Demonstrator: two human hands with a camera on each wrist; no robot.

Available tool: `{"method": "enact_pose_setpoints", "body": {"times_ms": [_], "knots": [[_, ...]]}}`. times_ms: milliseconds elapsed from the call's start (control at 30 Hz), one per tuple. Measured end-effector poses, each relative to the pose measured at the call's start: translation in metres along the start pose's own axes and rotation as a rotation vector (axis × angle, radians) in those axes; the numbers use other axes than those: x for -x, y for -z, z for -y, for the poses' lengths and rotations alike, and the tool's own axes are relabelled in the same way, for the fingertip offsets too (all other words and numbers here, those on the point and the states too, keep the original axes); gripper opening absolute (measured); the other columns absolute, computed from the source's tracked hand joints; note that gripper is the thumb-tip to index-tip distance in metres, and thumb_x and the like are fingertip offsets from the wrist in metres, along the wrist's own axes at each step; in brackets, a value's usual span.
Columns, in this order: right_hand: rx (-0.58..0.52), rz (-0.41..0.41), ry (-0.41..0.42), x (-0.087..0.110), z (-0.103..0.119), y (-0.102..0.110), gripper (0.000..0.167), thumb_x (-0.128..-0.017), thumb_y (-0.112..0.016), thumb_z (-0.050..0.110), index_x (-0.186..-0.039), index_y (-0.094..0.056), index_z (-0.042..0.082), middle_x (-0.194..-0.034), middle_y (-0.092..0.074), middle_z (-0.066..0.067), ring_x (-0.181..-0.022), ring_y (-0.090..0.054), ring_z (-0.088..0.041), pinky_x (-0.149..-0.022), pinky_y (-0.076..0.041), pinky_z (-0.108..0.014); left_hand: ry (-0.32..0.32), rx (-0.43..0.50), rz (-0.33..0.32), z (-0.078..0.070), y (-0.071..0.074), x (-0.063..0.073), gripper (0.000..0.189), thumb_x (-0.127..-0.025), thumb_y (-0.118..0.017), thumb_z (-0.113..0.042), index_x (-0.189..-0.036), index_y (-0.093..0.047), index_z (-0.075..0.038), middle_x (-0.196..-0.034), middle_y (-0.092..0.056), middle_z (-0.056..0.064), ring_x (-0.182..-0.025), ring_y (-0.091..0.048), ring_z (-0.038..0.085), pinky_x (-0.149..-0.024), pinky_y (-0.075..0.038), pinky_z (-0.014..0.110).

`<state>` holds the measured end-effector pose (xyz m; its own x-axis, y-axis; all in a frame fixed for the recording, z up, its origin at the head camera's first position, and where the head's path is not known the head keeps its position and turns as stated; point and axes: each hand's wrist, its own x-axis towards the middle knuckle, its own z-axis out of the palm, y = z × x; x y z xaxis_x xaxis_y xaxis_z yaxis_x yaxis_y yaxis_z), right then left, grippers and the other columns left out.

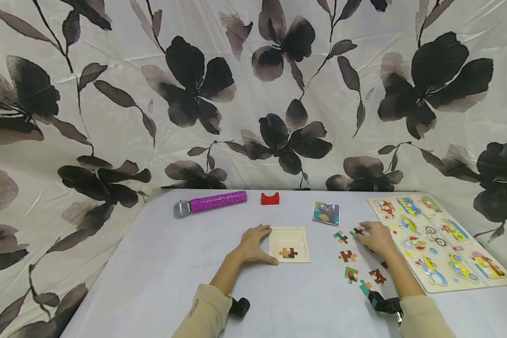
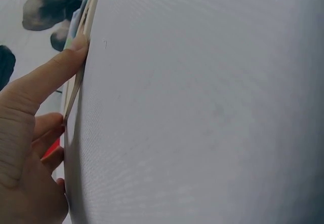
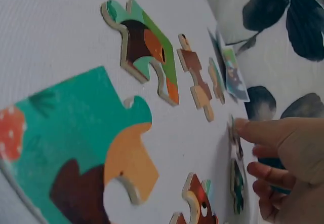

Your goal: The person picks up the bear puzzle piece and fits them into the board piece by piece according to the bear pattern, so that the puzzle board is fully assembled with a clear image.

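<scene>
My left hand (image 1: 251,245) grips the left side of a shallow square wooden puzzle tray (image 1: 285,237), thumb at the near corner and fingers at the far corner. Inside the tray, a brown and orange puzzle section (image 1: 288,253) lies along the near edge. Over on the right, my right hand (image 1: 377,238) pinches a small jigsaw piece (image 3: 233,135) at its edge, close to the tabletop. Around that hand lie several loose pieces, among them a brown one (image 1: 347,256), a green and brown one (image 1: 351,274) and a teal corner one (image 3: 76,112).
Behind the loose pieces lies a small picture card (image 1: 326,214). A large vehicle puzzle board (image 1: 441,244) covers the right side of the table. Toward the back are a purple glittery microphone (image 1: 211,203) and a red block (image 1: 270,199). A flowered cloth (image 1: 245,103) hangs behind the table.
</scene>
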<state>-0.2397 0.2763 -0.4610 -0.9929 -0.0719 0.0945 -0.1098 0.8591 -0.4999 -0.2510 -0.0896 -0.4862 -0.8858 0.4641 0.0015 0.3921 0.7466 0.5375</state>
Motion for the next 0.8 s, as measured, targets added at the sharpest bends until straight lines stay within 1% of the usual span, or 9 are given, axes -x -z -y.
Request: {"method": "enact_pose_setpoints", "body": {"times_ms": [100, 167, 267, 333, 400, 500, 633, 700, 800], "knots": [[0.028, 0.048, -0.062, 0.001, -0.006, 0.0, 0.053, -0.085, -0.067, 0.024, -0.115, -0.055, -0.018, -0.111, -0.056, -0.037, -0.103, -0.053, -0.052, -0.083, -0.046, -0.056, 0.001, 0.012, 0.002, 0.001, -0.001, 0.0, 0.097, -0.061, -0.084, -0.047, -0.138, -0.045, -0.002, -0.146, -0.04, 0.011, -0.138, -0.029, 0.032, -0.111, -0.019, 0.051], [0.036, 0.055, -0.083, 0.0, -0.009, -0.002, 0.05, -0.086, -0.065, 0.024, -0.113, -0.056, -0.018, -0.11, -0.057, -0.036, -0.101, -0.054, -0.05, -0.082, -0.046, -0.055, -0.005, 0.03, 0.0, 0.002, 0.0, 0.001, 0.098, -0.06, -0.083, -0.049, -0.137, -0.046, -0.001, -0.145, -0.04, 0.012, -0.137, -0.029, 0.033, -0.111, -0.018, 0.052], [0.012, 0.029, -0.093, -0.001, -0.011, -0.005, 0.043, -0.087, -0.064, 0.019, -0.111, -0.059, -0.016, -0.106, -0.06, -0.033, -0.097, -0.056, -0.046, -0.08, -0.047, -0.053, -0.025, 0.033, -0.011, 0.001, 0.0, 0.003, 0.1, -0.061, -0.08, -0.057, -0.136, -0.047, -0.001, -0.145, -0.041, 0.012, -0.137, -0.03, 0.033, -0.11, -0.02, 0.053], [-0.008, 0.004, -0.097, -0.002, -0.011, -0.006, 0.039, -0.087, -0.063, 0.016, -0.11, -0.059, -0.016, -0.103, -0.061, -0.032, -0.094, -0.057, -0.045, -0.079, -0.047, -0.052, -0.031, 0.04, -0.013, 0.002, 0.0, 0.003, 0.1, -0.061, -0.079, -0.058, -0.136, -0.047, -0.001, -0.145, -0.041, 0.013, -0.137, -0.03, 0.034, -0.11, -0.02, 0.054], [-0.028, -0.023, -0.096, -0.002, -0.012, -0.008, 0.038, -0.087, -0.064, 0.014, -0.109, -0.058, -0.016, -0.1, -0.061, -0.031, -0.092, -0.058, -0.042, -0.078, -0.047, -0.051, -0.025, 0.04, -0.012, 0.002, 0.0, 0.002, 0.1, -0.061, -0.08, -0.057, -0.137, -0.046, -0.001, -0.145, -0.041, 0.012, -0.137, -0.029, 0.033, -0.111, -0.019, 0.053], [-0.071, -0.075, -0.082, -0.003, -0.013, -0.01, 0.036, -0.087, -0.062, 0.009, -0.111, -0.055, -0.016, -0.093, -0.062, -0.027, -0.082, -0.06, -0.037, -0.068, -0.05, -0.044, -0.005, 0.04, -0.005, 0.001, 0.0, 0.001, 0.098, -0.06, -0.083, -0.049, -0.137, -0.046, 0.0, -0.145, -0.04, 0.013, -0.138, -0.028, 0.034, -0.111, -0.018, 0.053], [-0.209, -0.129, -0.07, -0.003, -0.014, -0.013, 0.034, -0.089, -0.058, 0.004, -0.118, -0.053, -0.011, -0.089, -0.063, -0.021, -0.07, -0.06, -0.018, -0.055, -0.047, -0.027, 0.005, 0.013, -0.002, 0.0, 0.0, 0.001, 0.097, -0.061, -0.084, -0.046, -0.137, -0.046, -0.001, -0.146, -0.04, 0.012, -0.138, -0.029, 0.033, -0.111, -0.018, 0.052], [-0.323, -0.138, -0.07, -0.004, -0.012, -0.013, 0.034, -0.089, -0.059, 0.005, -0.121, -0.053, -0.009, -0.091, -0.064, -0.02, -0.069, -0.059, -0.009, -0.054, -0.047, -0.022, 0.008, 0.011, 0.001, -0.001, 0.001, 0.001, 0.096, -0.061, -0.084, -0.046, -0.138, -0.045, -0.002, -0.146, -0.04, 0.011, -0.138, -0.028, 0.032, -0.111, -0.019, 0.052], [-0.532, -0.138, -0.044, -0.006, -0.005, -0.014, 0.036, -0.09, -0.058, 0.002, -0.123, -0.052, -0.01, -0.091, -0.064, -0.019, -0.07, -0.062, -0.001, -0.059, -0.052, -0.02, 0.008, 0.023, 0.001, -0.002, 0.002, 0.002, 0.096, -0.062, -0.084, -0.046, -0.138, -0.045, -0.003, -0.146, -0.04, 0.011, -0.138, -0.028, 0.032, -0.111, -0.019, 0.052]]}}
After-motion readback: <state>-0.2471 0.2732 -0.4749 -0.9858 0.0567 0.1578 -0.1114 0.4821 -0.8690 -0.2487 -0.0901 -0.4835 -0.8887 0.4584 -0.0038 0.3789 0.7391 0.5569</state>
